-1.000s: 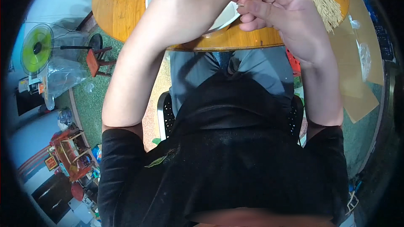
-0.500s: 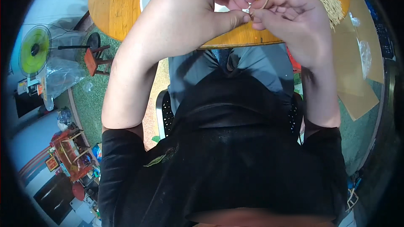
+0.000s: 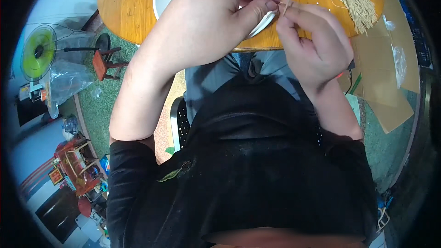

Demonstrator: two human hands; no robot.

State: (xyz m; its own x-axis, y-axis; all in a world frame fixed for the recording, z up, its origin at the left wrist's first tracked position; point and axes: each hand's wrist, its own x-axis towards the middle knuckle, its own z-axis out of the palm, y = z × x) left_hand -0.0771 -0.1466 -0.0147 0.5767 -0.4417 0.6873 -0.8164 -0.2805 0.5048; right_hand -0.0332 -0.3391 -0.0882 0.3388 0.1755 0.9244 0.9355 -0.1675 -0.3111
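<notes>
The left hand point(image 3: 220, 14) hides much of a smooth white bowl point(image 3: 161, 1) on the rounded wooden worktop point(image 3: 126, 16), a shaggy heap of beige cords point(image 3: 356, 3) lies beyond the right hand point(image 3: 318, 41), flat cardboard point(image 3: 388, 87) rests to the right, and both hands' fingers point(image 3: 252, 16) pinch a thin curved strand point(image 3: 288, 1) between them

- I log bright light on the table point(image 3: 126, 18); the left hand point(image 3: 211, 27) over its near edge looks pale.
- Black shirt point(image 3: 257, 179) below the table: I get dark, faint folds.
- Glare on clear plastic point(image 3: 400, 66), right of the table.
- Fisheye bends my outer view; corners black.
- Reddish patch point(image 3: 285, 238) farthest below the table: blurred.
</notes>
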